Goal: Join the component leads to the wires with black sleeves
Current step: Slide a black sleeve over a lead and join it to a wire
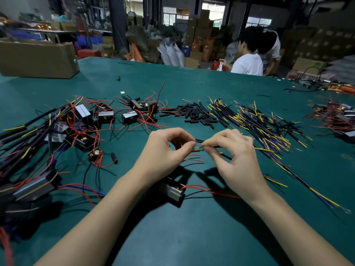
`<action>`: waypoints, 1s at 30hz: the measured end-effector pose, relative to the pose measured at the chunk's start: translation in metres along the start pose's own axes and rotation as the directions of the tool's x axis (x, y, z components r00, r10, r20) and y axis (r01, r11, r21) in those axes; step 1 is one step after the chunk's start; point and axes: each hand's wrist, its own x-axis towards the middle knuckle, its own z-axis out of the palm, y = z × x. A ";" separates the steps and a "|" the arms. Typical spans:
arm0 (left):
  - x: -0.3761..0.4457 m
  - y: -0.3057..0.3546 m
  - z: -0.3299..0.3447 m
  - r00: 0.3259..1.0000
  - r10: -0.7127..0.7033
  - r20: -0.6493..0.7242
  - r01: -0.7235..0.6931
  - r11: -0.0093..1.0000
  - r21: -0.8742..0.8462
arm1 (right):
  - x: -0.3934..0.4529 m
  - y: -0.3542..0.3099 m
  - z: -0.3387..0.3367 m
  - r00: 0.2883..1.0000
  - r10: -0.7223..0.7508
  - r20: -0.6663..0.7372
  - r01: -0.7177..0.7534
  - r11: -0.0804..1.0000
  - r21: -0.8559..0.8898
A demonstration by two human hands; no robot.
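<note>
My left hand [167, 150] pinches a red lead [195, 150] between thumb and forefinger, just above the table. My right hand [232, 156] pinches the yellow end of a black-sleeved wire [276, 162] right against that lead, fingertips nearly touching. The wire runs off to the lower right across the green table [192, 227]. A black component [172, 191] with a silver face lies between my wrists, its red leads [209, 191] trailing under my right wrist. More red lead ends [194, 160] show below my fingers.
Loose black sleeves [194, 114] lie heaped ahead. A pile of yellow, blue and black wires [259, 123] spreads to the right. Wired components [76, 127] crowd the left side. A cardboard box [36, 58] stands far left. Two people [249, 54] stand beyond the far edge.
</note>
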 end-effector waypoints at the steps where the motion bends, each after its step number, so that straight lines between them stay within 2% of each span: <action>1: 0.000 0.000 0.000 1.000 0.001 -0.006 -0.001 1.000 0.001 | 0.000 0.000 0.000 1.000 -0.003 0.000 0.003 1.000 0.006; 6: 0.000 0.001 0.002 1.000 0.027 0.007 -0.027 1.000 -0.007 | 0.002 -0.002 -0.001 0.999 0.017 -0.048 -0.013 0.996 0.087; 13: 0.001 0.003 0.000 0.994 0.100 0.033 -0.099 0.995 -0.016 | 0.003 -0.005 -0.003 0.975 0.218 -0.043 -0.200 0.945 0.257; 16: 0.000 0.003 -0.001 0.993 0.107 0.048 -0.107 0.994 -0.008 | 0.003 -0.006 -0.002 0.975 0.222 -0.026 -0.206 0.939 0.274; 24: -0.001 0.007 -0.004 0.996 0.031 0.087 -0.033 0.999 0.022 | 0.001 -0.011 -0.003 0.999 0.042 0.015 -0.044 0.984 0.170; 27: 0.003 0.008 -0.006 0.976 -0.146 0.162 0.157 0.986 -0.057 | 0.001 -0.012 -0.003 0.992 -0.127 0.006 0.127 0.990 -0.062; 29: 0.006 0.006 -0.010 0.929 -0.293 0.226 0.324 0.939 -0.115 | 0.002 -0.012 -0.002 0.964 -0.266 0.018 0.263 0.940 -0.216; 30: 0.006 0.005 -0.012 0.900 -0.353 0.254 0.390 0.914 -0.110 | 0.001 -0.012 -0.002 0.957 -0.288 0.029 0.287 0.930 -0.228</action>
